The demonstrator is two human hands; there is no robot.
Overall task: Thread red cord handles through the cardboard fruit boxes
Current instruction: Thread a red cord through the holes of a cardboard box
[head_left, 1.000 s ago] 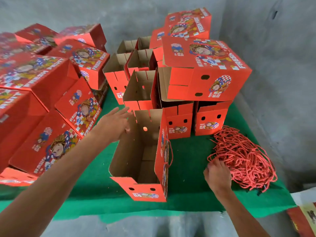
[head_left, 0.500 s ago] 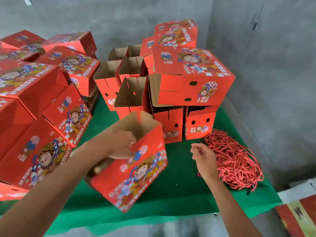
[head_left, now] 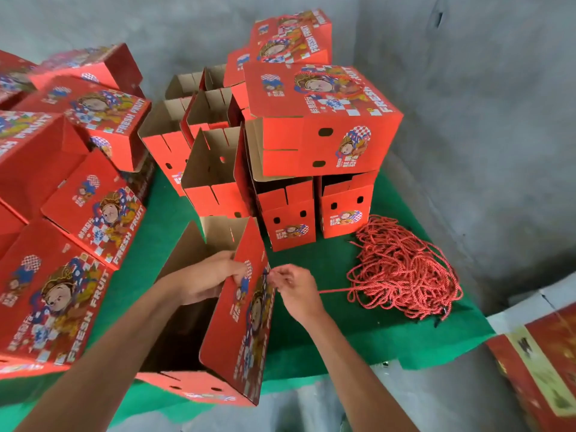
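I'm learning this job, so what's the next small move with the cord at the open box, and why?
Probably push the cord end through the hole in the printed panel. The right hand pinches a single cord against the outside of the open box, trailing back to the cord pile, while the left hand grips the panel's top edge, steadying it. The hole itself is hidden by the fingers.

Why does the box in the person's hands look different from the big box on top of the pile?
The held box is open, brown inside showing, tilted on the green cloth; the top box is closed and stacked on other boxes. The left hand grips the held box and the right hand pinches a red cord against it; nobody touches the top box. Both are red with cartoon pictures.
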